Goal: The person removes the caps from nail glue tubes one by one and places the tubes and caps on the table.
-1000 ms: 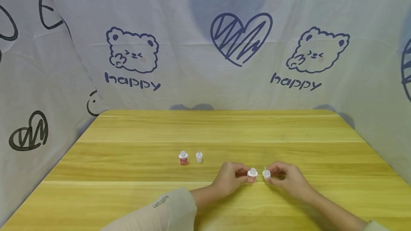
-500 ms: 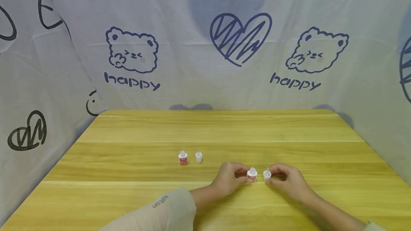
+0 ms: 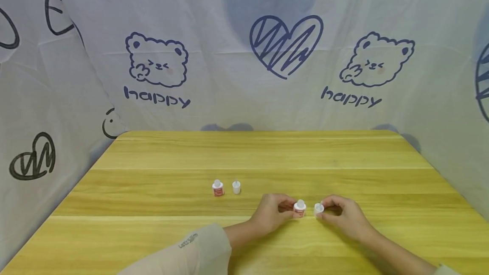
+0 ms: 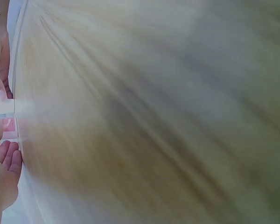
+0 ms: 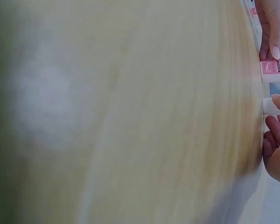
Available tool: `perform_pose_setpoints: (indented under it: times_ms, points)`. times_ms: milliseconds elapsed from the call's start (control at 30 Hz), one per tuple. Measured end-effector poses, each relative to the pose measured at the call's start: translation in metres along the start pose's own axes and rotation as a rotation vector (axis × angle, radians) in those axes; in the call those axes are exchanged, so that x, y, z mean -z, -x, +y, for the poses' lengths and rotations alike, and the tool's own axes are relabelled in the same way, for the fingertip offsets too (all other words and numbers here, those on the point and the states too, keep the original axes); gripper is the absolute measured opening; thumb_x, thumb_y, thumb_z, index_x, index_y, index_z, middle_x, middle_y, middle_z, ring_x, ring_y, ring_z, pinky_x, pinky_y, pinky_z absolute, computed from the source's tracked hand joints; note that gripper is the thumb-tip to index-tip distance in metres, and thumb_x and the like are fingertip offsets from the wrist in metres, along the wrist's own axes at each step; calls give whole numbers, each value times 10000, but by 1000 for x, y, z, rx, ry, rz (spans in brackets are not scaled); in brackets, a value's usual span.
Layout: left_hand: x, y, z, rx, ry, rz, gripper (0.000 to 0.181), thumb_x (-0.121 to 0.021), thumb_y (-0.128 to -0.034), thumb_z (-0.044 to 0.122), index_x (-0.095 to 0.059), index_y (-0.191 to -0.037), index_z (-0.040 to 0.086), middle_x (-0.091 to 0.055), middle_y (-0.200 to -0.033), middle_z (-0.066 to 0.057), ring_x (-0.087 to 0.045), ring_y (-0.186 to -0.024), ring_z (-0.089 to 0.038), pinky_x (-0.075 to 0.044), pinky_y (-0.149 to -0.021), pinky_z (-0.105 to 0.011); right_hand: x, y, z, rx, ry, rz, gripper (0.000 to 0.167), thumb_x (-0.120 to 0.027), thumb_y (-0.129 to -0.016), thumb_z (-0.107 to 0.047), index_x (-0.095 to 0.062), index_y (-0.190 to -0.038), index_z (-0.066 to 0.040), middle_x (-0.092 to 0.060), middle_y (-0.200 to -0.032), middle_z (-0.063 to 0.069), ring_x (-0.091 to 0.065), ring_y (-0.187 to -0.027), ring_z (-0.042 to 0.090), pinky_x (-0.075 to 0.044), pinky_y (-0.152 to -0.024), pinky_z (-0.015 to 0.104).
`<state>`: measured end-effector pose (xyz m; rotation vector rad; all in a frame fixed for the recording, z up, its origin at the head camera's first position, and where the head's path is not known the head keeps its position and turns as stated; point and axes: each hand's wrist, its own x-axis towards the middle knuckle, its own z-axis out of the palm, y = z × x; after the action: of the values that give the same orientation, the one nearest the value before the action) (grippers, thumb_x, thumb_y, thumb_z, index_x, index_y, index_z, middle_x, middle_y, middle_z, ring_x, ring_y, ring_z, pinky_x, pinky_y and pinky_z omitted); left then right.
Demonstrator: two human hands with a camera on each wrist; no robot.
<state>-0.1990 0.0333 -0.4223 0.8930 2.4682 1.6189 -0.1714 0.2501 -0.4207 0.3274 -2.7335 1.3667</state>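
Between thumb and fingers, my left hand [image 3: 272,213] holds a small white bottle [image 3: 299,208] with a pink-red label, upright on the wooden table. Its top has no cap on it. Just to the right, my right hand [image 3: 345,215] pinches a small white cap [image 3: 318,209], which stands with its opening up and a thin piece rising from it. A narrow gap separates bottle and cap. In the right wrist view the labelled bottle [image 5: 274,70] and the white cap [image 5: 271,106] both stand on the table. The left wrist view shows them only at its left edge.
Farther back and left, a second uncapped bottle [image 3: 217,189] with a red label stands beside its white cap [image 3: 236,187]. The wooden table [image 3: 153,237] reaches back to a hanging cloth [image 3: 221,75] printed with bears and hearts; cloth also hangs at both sides.
My right hand and the cap have shifted slightly right, widening the gap to the bottle. The left hand and its bottle have stayed nearly still.
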Motion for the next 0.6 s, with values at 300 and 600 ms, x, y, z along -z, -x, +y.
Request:
perform_pose_setpoints:
  times_ms: [300,600]
  points:
    - [9,6,-1,3,-31,5,224,-706,-804,53,-667,-981,-79,-702,-928,-183,-683,-817,-200,-495,-691,-85,4,2,4,58,9,-20,262,-733,-771,-82,-633,-988,26,-672,-954,111,-609,-829,17,-526,-732,159]
    - [31,17,2,-9,-83,-29,236,-668,-849,98,-657,-1012,-72,-697,-964,-173,-673,-840,-178,-500,-722,-99,20,2,1,125,85,-59,222,-687,-812,-78,-638,-1015,-5,-680,-959,92,-611,-824,44,-527,-708,184]
